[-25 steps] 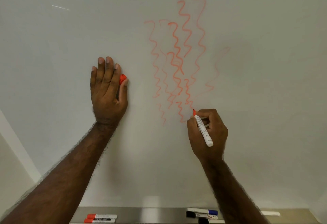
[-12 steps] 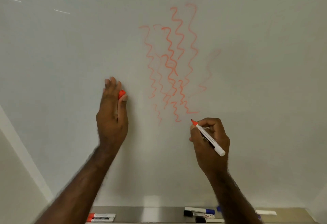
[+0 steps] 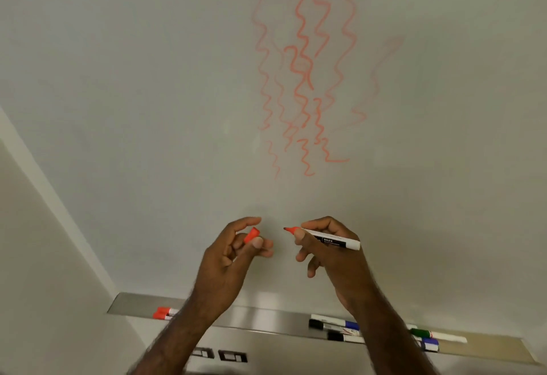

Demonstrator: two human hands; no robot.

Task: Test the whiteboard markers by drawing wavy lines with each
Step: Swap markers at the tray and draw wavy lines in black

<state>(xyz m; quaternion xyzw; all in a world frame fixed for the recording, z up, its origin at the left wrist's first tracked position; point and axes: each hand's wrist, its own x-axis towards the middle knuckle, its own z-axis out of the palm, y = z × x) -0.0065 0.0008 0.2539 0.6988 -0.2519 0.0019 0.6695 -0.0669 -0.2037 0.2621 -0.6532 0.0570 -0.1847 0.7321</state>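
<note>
Several wavy orange-red lines run down the whiteboard. Below them, my right hand grips an uncapped white marker with a red tip, held level with its tip pointing left. My left hand pinches the red cap between thumb and fingers, its open end turned toward the marker tip. A small gap separates cap and tip. Both hands are off the board.
A metal tray runs under the whiteboard. Two red markers lie at its left end. Several black, blue and green markers lie at the right, partly behind my right forearm. Wall sockets sit below the tray.
Both hands left the board and dropped toward the tray, coming close together. The marker turned level with its tip toward the cap. The view tilted down.
</note>
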